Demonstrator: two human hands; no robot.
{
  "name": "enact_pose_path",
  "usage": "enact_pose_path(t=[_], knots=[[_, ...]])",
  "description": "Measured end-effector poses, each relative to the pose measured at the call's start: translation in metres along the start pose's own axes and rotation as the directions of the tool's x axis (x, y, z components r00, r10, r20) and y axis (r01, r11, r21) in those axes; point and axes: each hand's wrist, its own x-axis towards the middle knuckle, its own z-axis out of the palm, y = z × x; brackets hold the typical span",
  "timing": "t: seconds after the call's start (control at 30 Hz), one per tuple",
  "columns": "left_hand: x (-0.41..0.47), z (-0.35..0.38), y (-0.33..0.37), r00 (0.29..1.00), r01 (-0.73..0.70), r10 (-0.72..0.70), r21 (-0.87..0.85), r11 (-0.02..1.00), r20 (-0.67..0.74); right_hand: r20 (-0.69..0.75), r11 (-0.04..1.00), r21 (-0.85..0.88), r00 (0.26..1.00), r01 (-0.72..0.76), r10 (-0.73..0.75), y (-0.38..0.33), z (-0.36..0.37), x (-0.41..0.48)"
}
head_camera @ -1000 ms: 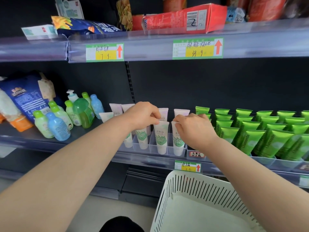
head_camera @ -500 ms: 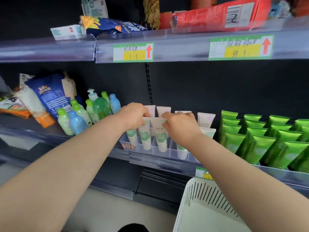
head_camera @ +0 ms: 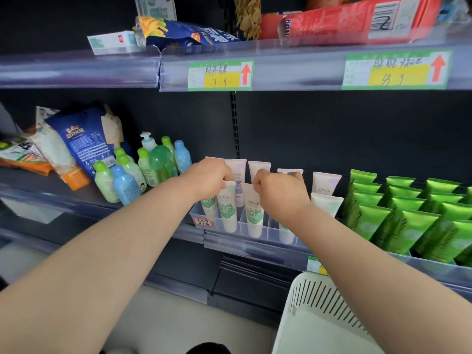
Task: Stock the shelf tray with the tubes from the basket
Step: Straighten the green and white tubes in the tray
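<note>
A clear plastic shelf tray [head_camera: 267,227] with dividers stands at the front of the middle shelf, holding several white tubes with green or purple marks. My left hand [head_camera: 208,178] pinches the top of a front-row white and green tube [head_camera: 226,209]. My right hand [head_camera: 281,191] pinches the top of the neighbouring white and green tube [head_camera: 254,213]. Both tubes stand cap down in their slots. More white tubes [head_camera: 325,183] stand behind and to the right. The white slotted basket [head_camera: 314,312] sits at the bottom right; no tubes show in the part I can see, which my right arm partly covers.
Green tubes [head_camera: 408,215] fill the shelf to the right of the tray. Small green and blue bottles [head_camera: 127,180] and snack bags [head_camera: 84,139] sit to the left. An upper shelf with price tags [head_camera: 221,75] and boxes hangs overhead.
The view has shifted left, so the tray and basket sit further right in frame. Both hands stay on the tops of the front-row tubes, the right hand now one tube further left than a second ago.
</note>
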Motion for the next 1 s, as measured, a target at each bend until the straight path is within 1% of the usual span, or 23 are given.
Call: enact_pose_path(t=[0.13, 0.2, 0.23, 0.4, 0.53, 0.57, 0.63, 0.7, 0.77, 0.87, 0.93, 1.0], knots=[[-0.003, -0.007, 0.004, 1.0, 0.019, -0.019, -0.114, 0.993, 0.002, 0.029, 0.999, 0.053, 1.0, 0.01, -0.012, -0.001, -0.003, -0.002], [-0.005, -0.013, 0.002, 0.998, 0.047, -0.051, -0.145, 0.988, -0.023, 0.028, 0.997, 0.077, 0.999, 0.017, -0.02, -0.002, -0.004, -0.002], [-0.005, -0.015, -0.001, 0.996, 0.065, -0.072, -0.136, 0.989, -0.044, 0.018, 0.996, 0.084, 0.999, 0.026, -0.028, -0.003, -0.004, -0.002], [-0.004, -0.013, -0.019, 0.985, 0.146, -0.143, 0.023, 0.989, -0.101, -0.02, 0.993, 0.098, 0.998, 0.068, -0.066, -0.007, -0.005, -0.001], [0.002, -0.009, -0.026, 0.949, 0.198, -0.186, 0.022, 0.98, -0.254, -0.018, 0.991, 0.115, 0.997, 0.071, -0.07, -0.008, -0.005, -0.002], [0.003, -0.008, -0.027, 0.943, 0.237, -0.224, 0.024, 0.971, -0.248, -0.019, 0.991, 0.114, 0.997, 0.072, -0.07, -0.008, -0.005, -0.002], [0.003, -0.006, -0.03, 0.93, 0.351, -0.34, 0.066, 0.934, -0.136, -0.02, 0.991, 0.114, 0.997, 0.073, -0.071, -0.009, -0.005, -0.002], [0.0, -0.002, -0.036, 0.909, 0.416, -0.416, 0.109, 0.903, -0.024, -0.029, 0.99, 0.114, 0.997, 0.08, -0.077, -0.012, -0.005, -0.001], [-0.003, 0.005, -0.04, 0.913, 0.404, -0.407, 0.102, 0.909, 0.013, -0.043, 0.99, 0.107, 0.995, 0.094, -0.09, -0.015, -0.006, 0.0], [-0.005, 0.01, -0.04, 0.944, 0.329, -0.33, 0.075, 0.941, 0.0, -0.036, 0.99, 0.089, 0.993, 0.111, -0.108, -0.02, -0.005, 0.001], [-0.008, 0.009, -0.038, 0.956, 0.294, -0.294, 0.087, 0.952, -0.006, -0.023, 0.991, 0.075, 0.994, 0.111, -0.11, -0.023, -0.005, 0.001], [-0.01, 0.006, -0.039, 0.958, 0.284, -0.288, 0.126, 0.951, 0.016, -0.02, 0.991, 0.079, 0.994, 0.107, -0.106, -0.025, -0.005, 0.0]])
